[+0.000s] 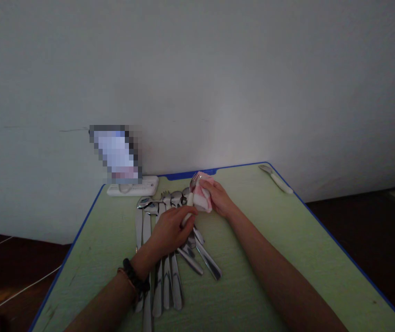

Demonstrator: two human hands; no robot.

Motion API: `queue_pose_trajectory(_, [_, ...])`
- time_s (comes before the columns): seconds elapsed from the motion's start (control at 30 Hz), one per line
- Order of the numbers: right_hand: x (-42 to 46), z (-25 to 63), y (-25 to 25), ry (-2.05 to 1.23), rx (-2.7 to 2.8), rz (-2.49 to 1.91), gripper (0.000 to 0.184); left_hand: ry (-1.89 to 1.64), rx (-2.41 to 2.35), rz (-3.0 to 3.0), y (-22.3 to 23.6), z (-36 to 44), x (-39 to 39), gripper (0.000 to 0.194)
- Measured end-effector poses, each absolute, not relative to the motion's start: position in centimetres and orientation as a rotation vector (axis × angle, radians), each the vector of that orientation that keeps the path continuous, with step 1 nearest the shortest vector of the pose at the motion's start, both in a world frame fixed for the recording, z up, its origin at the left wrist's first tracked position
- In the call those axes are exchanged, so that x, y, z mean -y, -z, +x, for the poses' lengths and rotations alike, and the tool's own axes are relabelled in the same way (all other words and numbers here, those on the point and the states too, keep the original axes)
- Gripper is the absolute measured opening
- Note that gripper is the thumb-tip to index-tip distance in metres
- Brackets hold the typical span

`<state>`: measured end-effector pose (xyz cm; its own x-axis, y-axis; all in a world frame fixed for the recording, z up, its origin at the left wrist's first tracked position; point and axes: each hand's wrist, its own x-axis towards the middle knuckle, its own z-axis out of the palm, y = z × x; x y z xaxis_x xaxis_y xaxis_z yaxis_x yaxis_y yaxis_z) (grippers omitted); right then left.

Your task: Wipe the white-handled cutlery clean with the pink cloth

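Left hand (pixel 173 228): the pale handle of a fork (pixel 190 199) is gripped in curled fingers, with the fork's head pointed towards 1 o'clock
Right hand (pixel 220 199): a pink-and-white cloth (pixel 202 199) is pinched between thumb and fingers – no gap is seen in the grip
Fork and cloth: both are held up near the table's middle, towards 12 o'clock, the cloth set against the fork's head; whether the tines are fully wrapped cannot be told
Cutlery (pixel 158 295): metal pieces are spread beneath and beside the left hand, towards 8 and 9 o'clock, partly hidden by it
White-handled utensil (pixel 280 181): it is laid apart at about 2 o'clock, near the table's blue edge
Screen (pixel 114 152): it is propped at 10 o'clock above a white base (pixel 144 186) – its display is blurred
Bracelet (pixel 133 276): a dark band is worn on the left wrist
Table (pixel 287 226): its green top is placed against a pale wall (pixel 218 83)
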<state>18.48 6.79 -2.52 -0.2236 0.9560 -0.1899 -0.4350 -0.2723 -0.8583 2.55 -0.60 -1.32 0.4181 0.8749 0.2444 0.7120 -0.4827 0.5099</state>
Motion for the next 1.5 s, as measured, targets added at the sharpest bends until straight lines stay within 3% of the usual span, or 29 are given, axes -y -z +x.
queue_pose_trajectory(0.43, [-7.12, 18.4, 1.96, -1.715, 0.644, -0.843, 0.016, -0.685, -1.367, 2.374, 1.21, 2.57, 0.66, 0.018])
queue_pose_trajectory(1.5, [-6.97, 18.34, 2.54, -1.731, 0.813, -0.823, 0.02, -0.675, -1.388, 2.375, 1.07, 2.65, 0.77, 0.015])
